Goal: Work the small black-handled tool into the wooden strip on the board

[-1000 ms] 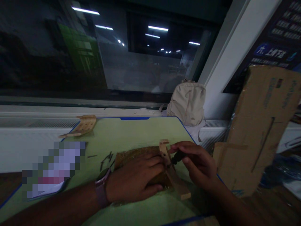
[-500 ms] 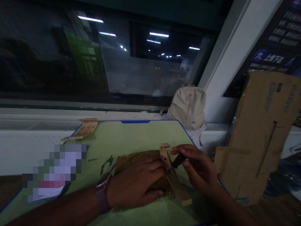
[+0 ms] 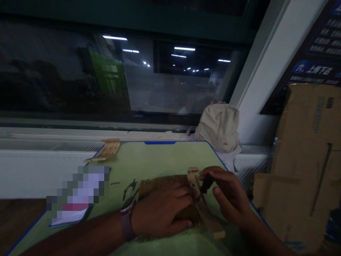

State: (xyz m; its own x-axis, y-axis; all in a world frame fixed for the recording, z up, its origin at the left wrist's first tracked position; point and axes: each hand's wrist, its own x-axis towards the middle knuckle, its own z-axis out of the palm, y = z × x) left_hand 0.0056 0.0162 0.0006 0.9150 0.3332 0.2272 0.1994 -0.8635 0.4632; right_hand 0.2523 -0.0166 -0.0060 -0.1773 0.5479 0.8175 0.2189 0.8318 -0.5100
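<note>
My left hand [image 3: 165, 209], with a watch on its wrist, lies flat across a brown slab [image 3: 160, 180] that looks wrapped in clear film. Its fingertips reach the left edge of a narrow wooden piece [image 3: 206, 215], hooked at the far end and dotted with dark holes or screw heads. On the other side, my right hand [image 3: 229, 195] is closed on a short dark-handled tool, perhaps a screwdriver [image 3: 207, 184], tilted down at the wood. Its tip is too dark to make out. Several thin dark screws or pins [image 3: 129, 189] are scattered left of the slab.
A curved wooden part with holes [image 3: 108, 151] sits at the table's far left corner. A blurred-out phone-like object [image 3: 82, 195] lies on the green tabletop [image 3: 160, 156]. Beyond the table are a beige backpack [image 3: 220, 124] and a window; large cardboard [image 3: 301, 170] stands at right.
The whole view has shifted, so everything appears a little lower and further right. The tool's handle looks slightly more upright in my right hand. My left hand keeps its place on the slab.
</note>
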